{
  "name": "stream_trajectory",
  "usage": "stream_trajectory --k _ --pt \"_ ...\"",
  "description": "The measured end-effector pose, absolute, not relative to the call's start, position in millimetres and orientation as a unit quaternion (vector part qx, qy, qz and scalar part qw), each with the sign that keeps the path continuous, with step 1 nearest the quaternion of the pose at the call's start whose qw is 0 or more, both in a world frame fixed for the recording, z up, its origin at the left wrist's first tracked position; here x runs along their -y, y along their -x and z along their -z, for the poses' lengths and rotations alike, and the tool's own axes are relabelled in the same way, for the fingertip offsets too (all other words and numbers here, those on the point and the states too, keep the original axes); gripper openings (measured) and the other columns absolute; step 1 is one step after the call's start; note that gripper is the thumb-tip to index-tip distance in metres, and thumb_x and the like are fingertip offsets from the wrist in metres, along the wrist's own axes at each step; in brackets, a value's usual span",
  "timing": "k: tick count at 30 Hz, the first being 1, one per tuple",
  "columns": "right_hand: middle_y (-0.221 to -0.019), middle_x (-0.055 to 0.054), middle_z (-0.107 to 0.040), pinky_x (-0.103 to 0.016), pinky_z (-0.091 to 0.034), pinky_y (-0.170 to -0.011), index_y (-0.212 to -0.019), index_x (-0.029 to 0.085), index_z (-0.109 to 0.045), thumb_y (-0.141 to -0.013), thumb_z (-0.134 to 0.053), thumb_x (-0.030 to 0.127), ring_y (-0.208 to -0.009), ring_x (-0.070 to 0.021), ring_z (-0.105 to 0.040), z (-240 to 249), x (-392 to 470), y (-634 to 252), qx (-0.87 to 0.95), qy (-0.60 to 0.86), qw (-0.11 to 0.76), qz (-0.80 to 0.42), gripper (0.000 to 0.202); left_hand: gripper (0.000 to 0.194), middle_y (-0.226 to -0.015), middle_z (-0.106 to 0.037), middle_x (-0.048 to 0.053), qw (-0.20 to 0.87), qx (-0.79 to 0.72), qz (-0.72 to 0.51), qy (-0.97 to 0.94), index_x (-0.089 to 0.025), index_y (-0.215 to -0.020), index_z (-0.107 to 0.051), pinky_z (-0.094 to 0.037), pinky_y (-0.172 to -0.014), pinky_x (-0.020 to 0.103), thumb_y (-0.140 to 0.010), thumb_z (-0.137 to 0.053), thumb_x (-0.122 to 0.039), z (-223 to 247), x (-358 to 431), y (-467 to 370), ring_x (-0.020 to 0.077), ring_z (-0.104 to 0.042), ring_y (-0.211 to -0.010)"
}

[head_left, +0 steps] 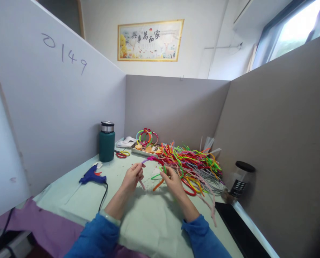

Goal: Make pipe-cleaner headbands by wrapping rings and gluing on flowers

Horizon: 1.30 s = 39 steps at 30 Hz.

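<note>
The band (pixel 156 159) is a slim fuzzy arch, lilac at the left, deep pink at the knotted top, red toward the right. It stands raised between the left hand (pixel 134 175) and right hand (pixel 173 180). A green strip (pixel 156 176) curls at the right fingertips, an orange end (pixel 158 185) slanting below; whether they join is unclear.

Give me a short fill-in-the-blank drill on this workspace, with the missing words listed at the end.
The left hand and the right hand, both holding fuzzy stems, come out of ____ sleeves.
The bottle stands to the ____ of the scissors.
Of the two hands, the one nearer the glue gun is the ____ hand.
The clear jar beside the right partition has a ____ lid.

Missing words: blue; left; left; black.
</note>
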State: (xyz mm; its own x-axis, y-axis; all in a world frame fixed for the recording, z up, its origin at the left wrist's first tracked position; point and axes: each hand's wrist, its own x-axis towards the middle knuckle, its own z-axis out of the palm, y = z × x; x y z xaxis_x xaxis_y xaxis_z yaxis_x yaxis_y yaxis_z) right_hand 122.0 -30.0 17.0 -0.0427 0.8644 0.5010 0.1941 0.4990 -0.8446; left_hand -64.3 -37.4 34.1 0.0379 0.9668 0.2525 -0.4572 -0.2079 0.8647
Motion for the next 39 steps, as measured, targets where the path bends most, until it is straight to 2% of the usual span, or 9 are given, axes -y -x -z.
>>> stream_trajectory --k 7,11,15,18,23,26,29,35,39 --pt "-0.062 0.001 -0.059 -0.021 -0.032 -0.037 -0.074 0.018 -0.054 -0.078 -0.052 0.046 -0.041 -0.0095 -0.04 -7.2 25.7 -120.5 0.594 0.445 0.537 -0.4 0.028 0.049 -0.063 -0.055 -0.002 0.545 -0.335 -0.62 -0.455 -0.011 -0.096 -0.061 -0.042 -0.057 0.023 -0.069 -0.064 -0.052 -28.6 36.3 62.7 0.0074 -0.046 -0.051" --pt "-0.063 0.0 -0.061 -0.021 -0.034 -0.036 -0.075 0.018 -0.054 -0.076 -0.055 0.047 -0.04 -0.009 -0.041 -7.8 22.8 -123.7 0.572 0.449 0.548 -0.413 0.029 0.046 -0.068 -0.061 0.003 0.478 -0.403 -0.584 -0.518 -0.011 -0.089 -0.065 -0.042 -0.057 0.023 -0.064 -0.067 -0.049 -24.8 36.2 61.3 0.0118 -0.053 -0.06" --pt "-0.079 -0.004 -0.065 -0.022 -0.038 -0.039 -0.087 0.017 -0.059 -0.078 -0.05 0.053 -0.05 -0.0118 -0.051 -9.2 16.0 -135.0 0.55 0.456 0.57 -0.405 0.039 0.043 -0.062 -0.06 0.001 0.427 -0.423 -0.599 -0.529 -0.011 -0.087 -0.062 -0.037 -0.046 0.022 -0.069 -0.061 -0.05 -20.8 33.1 66.0 0.009 -0.047 -0.047" --pt "-0.083 -0.006 -0.065 -0.025 -0.042 -0.049 -0.089 0.016 -0.061 -0.082 -0.045 0.049 -0.059 -0.0151 -0.057 -7.3 9.8 -151.1 0.566 0.507 0.579 -0.294 0.038 0.044 -0.064 -0.06 0.0 0.396 -0.41 -0.661 -0.488 -0.012 -0.094 -0.06 -0.04 -0.046 0.021 -0.074 -0.057 -0.051 -21.0 32.0 71.9 0.0078 -0.047 -0.045" --pt "-0.101 -0.009 -0.064 -0.029 -0.042 -0.075 -0.1 0.019 -0.065 -0.079 -0.054 0.032 -0.09 -0.022 -0.059 2.9 8.9 -161.2 0.68 0.609 0.408 -0.028 0.027 0.048 -0.069 -0.06 0.0 0.32 -0.439 -0.72 -0.432 -0.014 -0.103 -0.061 -0.043 -0.05 0.02 -0.076 -0.057 -0.052 -24.1 33.2 77.9 0.0077 -0.054 -0.049" --pt "-0.106 -0.011 -0.063 -0.027 -0.039 -0.072 -0.106 0.021 -0.064 -0.078 -0.057 0.029 -0.095 -0.0228 -0.058 6.1 11.9 -155.0 0.707 0.64 0.297 0.042 0.03 0.051 -0.07 -0.06 0.0 0.298 -0.448 -0.721 -0.437 -0.014 -0.107 -0.063 -0.044 -0.051 0.021 -0.075 -0.057 -0.053 -24.0 33.0 78.7 0.0085 -0.054 -0.049" --pt "-0.09 -0.009 -0.067 -0.026 -0.036 -0.064 -0.086 0.019 -0.068 -0.08 -0.053 0.026 -0.084 -0.0208 -0.06 5.1 12.7 -153.3 0.708 0.665 0.235 0.046 0.017 0.05 -0.072 -0.061 0.001 0.255 -0.471 -0.717 -0.446 -0.015 -0.108 -0.065 -0.045 -0.052 0.022 -0.075 -0.057 -0.052 -21.3 30.9 79.6 0.0088 -0.053 -0.05" --pt "-0.081 -0.007 -0.067 -0.025 -0.034 -0.062 -0.078 0.017 -0.065 -0.086 -0.045 0.033 -0.075 -0.0181 -0.059 -1.5 9.2 -166.9 0.659 0.667 0.347 0.027 0.027 0.041 -0.08 -0.069 0.004 0.186 -0.561 -0.656 -0.469 -0.018 -0.1 -0.071 -0.046 -0.06 0.024 -0.074 -0.059 -0.047 -14.6 28.1 82.5 0.014 -0.059 -0.062" --pt "-0.088 -0.008 -0.068 -0.024 -0.036 -0.067 -0.086 0.017 -0.067 -0.086 -0.044 0.029 -0.082 -0.0189 -0.059 -4.6 8.3 -172.4 0.647 0.652 0.395 0.025 0.025 0.023 -0.088 -0.072 0.004 0.073 -0.644 -0.474 -0.597 -0.024 -0.087 -0.075 -0.042 -0.065 0.024 -0.076 -0.058 -0.035 -15.6 32.2 82.4 0.0177 -0.063 -0.077"
